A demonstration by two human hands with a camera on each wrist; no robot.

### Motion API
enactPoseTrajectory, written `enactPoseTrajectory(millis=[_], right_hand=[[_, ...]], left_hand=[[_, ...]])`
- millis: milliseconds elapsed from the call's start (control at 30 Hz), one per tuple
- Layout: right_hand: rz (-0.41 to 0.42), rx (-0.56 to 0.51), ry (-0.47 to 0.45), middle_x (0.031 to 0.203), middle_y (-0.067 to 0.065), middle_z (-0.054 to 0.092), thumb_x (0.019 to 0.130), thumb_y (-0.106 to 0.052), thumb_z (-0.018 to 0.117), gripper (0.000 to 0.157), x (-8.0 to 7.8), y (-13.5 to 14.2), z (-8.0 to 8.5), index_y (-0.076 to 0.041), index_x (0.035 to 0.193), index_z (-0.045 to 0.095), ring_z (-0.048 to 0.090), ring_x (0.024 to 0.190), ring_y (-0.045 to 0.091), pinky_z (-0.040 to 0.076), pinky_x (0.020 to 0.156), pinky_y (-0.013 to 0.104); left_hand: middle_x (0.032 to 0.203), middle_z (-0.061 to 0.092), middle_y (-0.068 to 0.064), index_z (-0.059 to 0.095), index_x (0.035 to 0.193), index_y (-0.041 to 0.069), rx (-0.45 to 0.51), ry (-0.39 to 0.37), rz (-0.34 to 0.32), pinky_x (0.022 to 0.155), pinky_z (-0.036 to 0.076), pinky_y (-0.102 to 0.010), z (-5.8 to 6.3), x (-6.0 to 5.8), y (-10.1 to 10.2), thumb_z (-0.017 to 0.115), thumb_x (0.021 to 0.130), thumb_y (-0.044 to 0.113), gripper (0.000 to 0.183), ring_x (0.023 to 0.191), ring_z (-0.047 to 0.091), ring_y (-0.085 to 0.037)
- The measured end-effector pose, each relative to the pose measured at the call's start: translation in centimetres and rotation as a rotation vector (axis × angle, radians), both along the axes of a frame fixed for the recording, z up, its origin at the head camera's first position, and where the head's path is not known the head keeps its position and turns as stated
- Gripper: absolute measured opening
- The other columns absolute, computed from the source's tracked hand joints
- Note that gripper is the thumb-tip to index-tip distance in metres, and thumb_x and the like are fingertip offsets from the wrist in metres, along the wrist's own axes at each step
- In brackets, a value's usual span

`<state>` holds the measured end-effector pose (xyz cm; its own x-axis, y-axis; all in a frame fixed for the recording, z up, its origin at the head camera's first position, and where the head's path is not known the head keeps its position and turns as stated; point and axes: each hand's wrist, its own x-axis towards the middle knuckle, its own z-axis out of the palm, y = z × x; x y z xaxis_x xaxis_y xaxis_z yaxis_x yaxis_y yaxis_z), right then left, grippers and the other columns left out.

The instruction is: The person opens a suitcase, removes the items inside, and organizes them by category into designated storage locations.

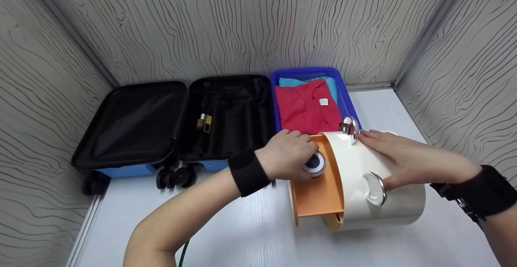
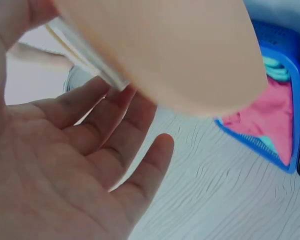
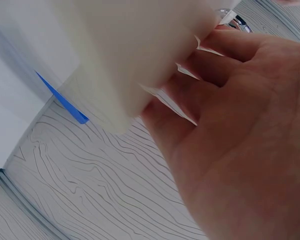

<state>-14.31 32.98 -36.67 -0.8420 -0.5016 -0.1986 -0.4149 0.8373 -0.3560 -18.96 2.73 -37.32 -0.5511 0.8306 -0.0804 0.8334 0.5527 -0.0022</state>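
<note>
L hand (image 1: pixel 287 154) grips rnd item (image 1: pixel 316 164) — R hand (image 1: pixel 420 161) splayed on white case (image 1: pixel 350 164).

Below a round white-rimmed item (image 1: pixel 316 163), the white box's (image 1: pixel 355 168) orange drawer (image 1: pixel 319 197) stands open.

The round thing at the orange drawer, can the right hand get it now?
Probably not easily: the right hand is on the white case, and the left hand partly covers the round thing.

Open, black-lined blue suitcase (image 1: pixel 137 125) beside blue plastic mesh basket (image 1: pixel 346 99); basket holds red cloth garment (image 1: pixel 303 107) over teal fabric (image 1: pixel 331 86).
</note>
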Motion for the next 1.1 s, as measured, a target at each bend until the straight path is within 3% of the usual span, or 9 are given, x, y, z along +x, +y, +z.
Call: enactPoseTrajectory(millis=[333, 667, 767, 933, 1100], right_hand=[[-0.012, -0.003, -0.014, 0.163, 0.014, 0.035, 0.07, -0.033, 0.088, 0.11, 0.1, 0.2, -0.1, -0.01, 0.162, 0.031, 0.032, 0.148, 0.036, 0.031, 0.114, 0.06], [-0.015, -0.02, -0.018, 0.163, 0.013, 0.034, 0.07, -0.033, 0.088, 0.111, 0.1, 0.3, 0.0, -0.011, 0.162, 0.03, 0.031, 0.149, 0.036, 0.03, 0.114, 0.06], [-0.014, -0.015, -0.015, 0.163, 0.013, 0.034, 0.07, -0.033, 0.088, 0.111, 0.1, 0.4, 0.0, -0.011, 0.162, 0.031, 0.031, 0.149, 0.036, 0.031, 0.114, 0.06], [-0.012, -0.014, -0.003, 0.163, 0.012, 0.035, 0.07, -0.033, 0.088, 0.111, 0.2, 0.3, -0.1, -0.012, 0.162, 0.031, 0.032, 0.149, 0.034, 0.032, 0.113, 0.059], [-0.017, -0.018, 0.002, 0.163, 0.012, 0.034, 0.07, -0.033, 0.087, 0.11, 0.2, 0.3, -0.2, -0.013, 0.162, 0.031, 0.031, 0.149, 0.035, 0.031, 0.113, 0.06]], left_hand=[[0.112, 0.065, 0.001, 0.066, 0.125, 0.018, -0.161, 0.019, -0.034, 0.078, 0.044, -0.033, -1.7, 1.1, 2.1, 0.074, 0.09, 0.042, 0.044, 0.097, 0.06, -0.017], [0.113, 0.064, -0.001, 0.062, 0.13, 0.017, -0.204, -0.015, -0.038, 0.079, 0.047, -0.032, -1.7, 1.3, 2.7, 0.07, 0.094, 0.033, 0.04, 0.095, 0.061, -0.017], [0.115, 0.063, 0.0, 0.059, 0.136, 0.018, -0.205, -0.032, -0.032, 0.082, 0.046, -0.032, -1.7, 1.2, 2.8, 0.073, 0.092, 0.038, 0.05, 0.098, 0.06, -0.017], [0.127, 0.061, 0.0, 0.049, 0.151, 0.019, -0.139, -0.118, -0.005, 0.093, 0.045, -0.034, -1.1, 0.8, 1.7, 0.071, 0.089, 0.057, 0.077, 0.113, 0.056, -0.018], [0.146, 0.054, -0.002, 0.042, 0.157, 0.016, 0.079, -0.13, 0.048, 0.113, 0.036, -0.04, -0.1, 0.2, -0.6, 0.064, 0.098, 0.049, 0.071, 0.135, 0.047, -0.021]])
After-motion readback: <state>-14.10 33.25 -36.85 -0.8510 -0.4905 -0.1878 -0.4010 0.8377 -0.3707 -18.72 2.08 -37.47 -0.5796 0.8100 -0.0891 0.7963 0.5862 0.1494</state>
